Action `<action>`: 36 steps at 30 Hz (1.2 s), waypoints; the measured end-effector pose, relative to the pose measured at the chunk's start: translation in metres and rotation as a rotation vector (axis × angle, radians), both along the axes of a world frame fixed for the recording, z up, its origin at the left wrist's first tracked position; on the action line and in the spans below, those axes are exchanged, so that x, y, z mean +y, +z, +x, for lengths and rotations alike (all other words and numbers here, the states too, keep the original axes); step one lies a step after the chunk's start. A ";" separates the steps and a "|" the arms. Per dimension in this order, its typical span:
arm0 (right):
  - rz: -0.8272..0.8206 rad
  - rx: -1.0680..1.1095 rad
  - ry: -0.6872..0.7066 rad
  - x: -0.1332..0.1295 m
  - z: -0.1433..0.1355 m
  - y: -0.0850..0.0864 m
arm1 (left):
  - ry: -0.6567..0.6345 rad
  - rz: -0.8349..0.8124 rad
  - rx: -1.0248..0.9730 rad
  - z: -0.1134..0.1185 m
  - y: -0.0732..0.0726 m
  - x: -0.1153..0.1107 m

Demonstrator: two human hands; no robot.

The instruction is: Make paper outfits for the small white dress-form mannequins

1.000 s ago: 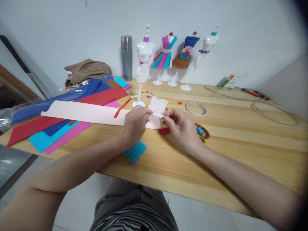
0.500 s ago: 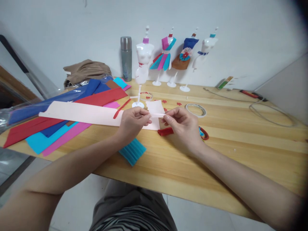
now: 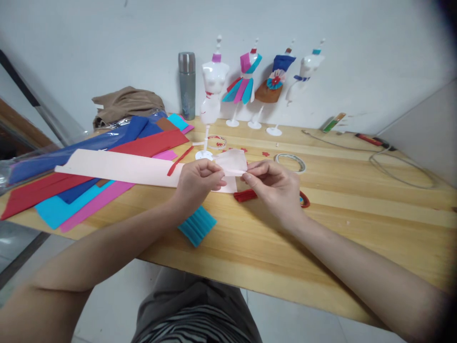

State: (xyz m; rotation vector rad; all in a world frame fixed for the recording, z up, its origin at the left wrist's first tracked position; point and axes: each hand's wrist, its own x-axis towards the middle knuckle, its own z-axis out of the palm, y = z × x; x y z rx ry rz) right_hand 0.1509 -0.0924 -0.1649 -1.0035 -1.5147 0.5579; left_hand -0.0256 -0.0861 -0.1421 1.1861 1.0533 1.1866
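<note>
Both hands pinch the near edge of a small pale pink sheet of crepe paper, which has a narrow fold along that edge. My left hand grips its left end with thumb and forefinger, and my right hand grips the right end. Beneath them a long pale pink strip stretches to the left. A pleated red paper piece lies just under my right hand. Below my left wrist rests a pleated turquoise paper piece. Orange-red handles show partly behind my right hand.
A bare white mannequin stands ahead on its base; several others, some dressed in coloured paper, line the wall. A tape roll lies at right. Overlapping coloured strips cover the left side. A grey thermos and a cable sit behind.
The pale pink sheet now stands up behind the fingers, where before it lay flatter. Both hands keep their pinch and have barely shifted.
</note>
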 end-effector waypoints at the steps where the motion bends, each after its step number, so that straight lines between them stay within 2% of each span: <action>1: 0.007 0.003 -0.003 0.000 0.000 0.000 | -0.009 -0.021 -0.012 0.000 0.001 -0.001; 5: -0.015 -0.008 -0.018 0.000 0.000 0.000 | -0.004 0.034 -0.032 0.000 0.002 0.000; 11: -0.099 0.009 0.017 -0.001 0.001 -0.001 | 0.018 0.260 0.108 -0.003 -0.003 0.006; 15: -0.150 0.054 0.036 -0.003 0.000 0.001 | 0.053 0.330 0.146 -0.004 -0.003 0.008; 30: -0.209 0.102 -0.018 -0.003 -0.002 0.007 | 0.036 0.272 0.142 -0.002 -0.003 0.007; 36: -0.179 0.079 0.005 -0.002 -0.003 0.005 | 0.005 0.135 0.065 -0.002 -0.001 0.006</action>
